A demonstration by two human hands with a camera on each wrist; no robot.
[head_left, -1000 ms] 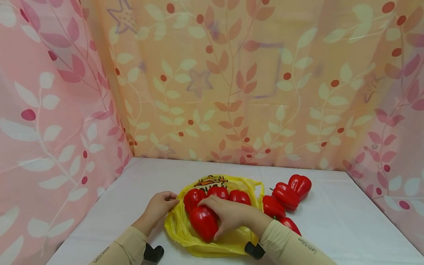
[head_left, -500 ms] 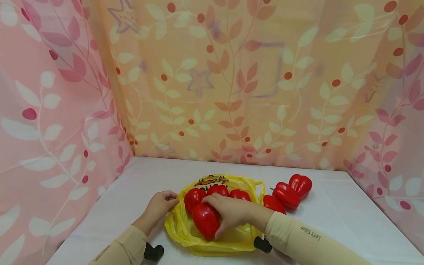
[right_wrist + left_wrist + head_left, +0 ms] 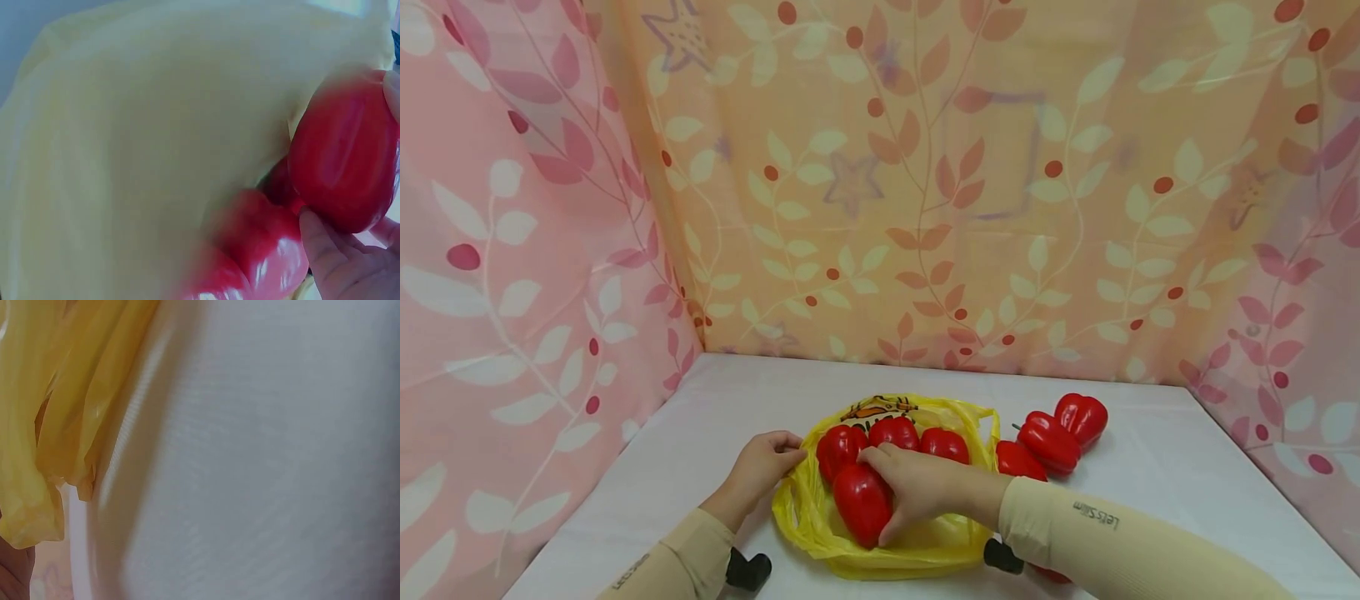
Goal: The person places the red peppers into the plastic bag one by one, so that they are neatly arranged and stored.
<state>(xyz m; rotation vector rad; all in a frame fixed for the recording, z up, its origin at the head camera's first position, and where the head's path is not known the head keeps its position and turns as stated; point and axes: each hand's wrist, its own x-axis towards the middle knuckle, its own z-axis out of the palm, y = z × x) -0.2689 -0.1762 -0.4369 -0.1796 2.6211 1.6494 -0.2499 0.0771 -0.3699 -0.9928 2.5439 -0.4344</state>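
Observation:
A yellow plastic bag [image 3: 880, 568] with a printed design lies on the table, its mouth spread wide. My left hand [image 3: 754, 473] pinches the bag's left rim; the left wrist view has the gathered yellow film [image 3: 69, 394] and only a sliver of that hand. Inside the bag my right hand [image 3: 917, 487] grips a red bell pepper [image 3: 862, 505], thumb on its near side and fingers on its far side. The right wrist view has this pepper [image 3: 347, 153] between fingers and thumb. Behind it in the bag sit more red bell peppers [image 3: 841, 448].
Right of the bag, several red bell peppers [image 3: 1048, 443] lie in a slanting row on the white tabletop [image 3: 1157, 483]. My right sleeve [image 3: 1097, 521] partly covers the nearest one. Patterned cloth [image 3: 925, 208] walls the table at the back and both sides.
My right forearm has swung outward to the right, over the nearest loose pepper. The gripped pepper has shifted only slightly within the bag. My left hand stays on the rim.

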